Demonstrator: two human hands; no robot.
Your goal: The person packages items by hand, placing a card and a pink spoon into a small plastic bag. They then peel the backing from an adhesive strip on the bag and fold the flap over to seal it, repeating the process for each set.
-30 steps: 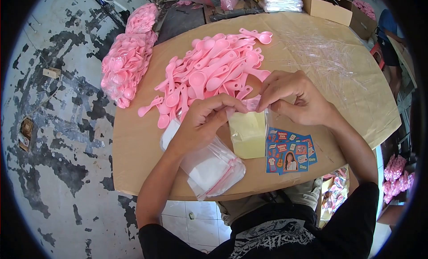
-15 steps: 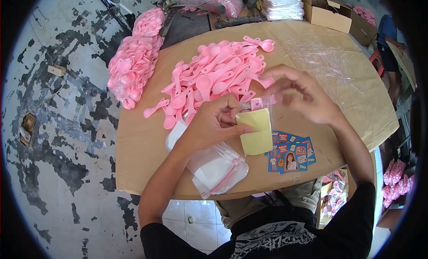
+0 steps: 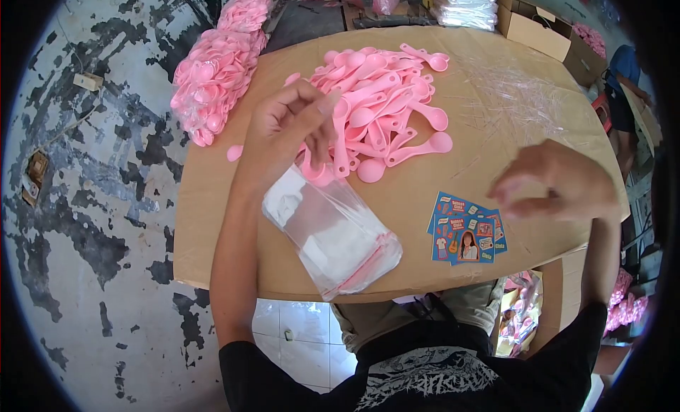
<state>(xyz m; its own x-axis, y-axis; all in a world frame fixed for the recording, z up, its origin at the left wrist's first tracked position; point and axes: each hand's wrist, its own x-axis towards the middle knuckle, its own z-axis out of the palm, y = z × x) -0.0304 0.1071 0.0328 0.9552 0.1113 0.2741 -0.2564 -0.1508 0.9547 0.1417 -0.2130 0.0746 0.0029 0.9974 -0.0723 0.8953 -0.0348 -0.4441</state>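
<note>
My left hand (image 3: 294, 121) hovers at the left side of a heap of pink measuring spoons (image 3: 382, 93). Its fingers are loosely bent and apart, with nothing visible in them. Below it lies a stack of clear plastic bags (image 3: 347, 242) with a pink-edged strip. Over the right part of the table is my right hand (image 3: 559, 182), blurred by motion. A gap shows between its thumb and fingers, and I see nothing in it. Several blue printed cards (image 3: 464, 231) lie between the bag stack and my right hand.
Brown paper covers the table (image 3: 496, 143). Thin clear plastic strips (image 3: 517, 93) are scattered at right. Bagged pink spoons (image 3: 216, 79) stand at the left edge. An open cardboard box (image 3: 535, 29) is at the back. Filled packets (image 3: 520, 313) sit in a box below the front edge. Another person (image 3: 623, 79) is far right.
The bag with the yellow card is out of my hands and no longer visible. My left hand has moved up and left to the spoons; my right hand has moved right and down.
</note>
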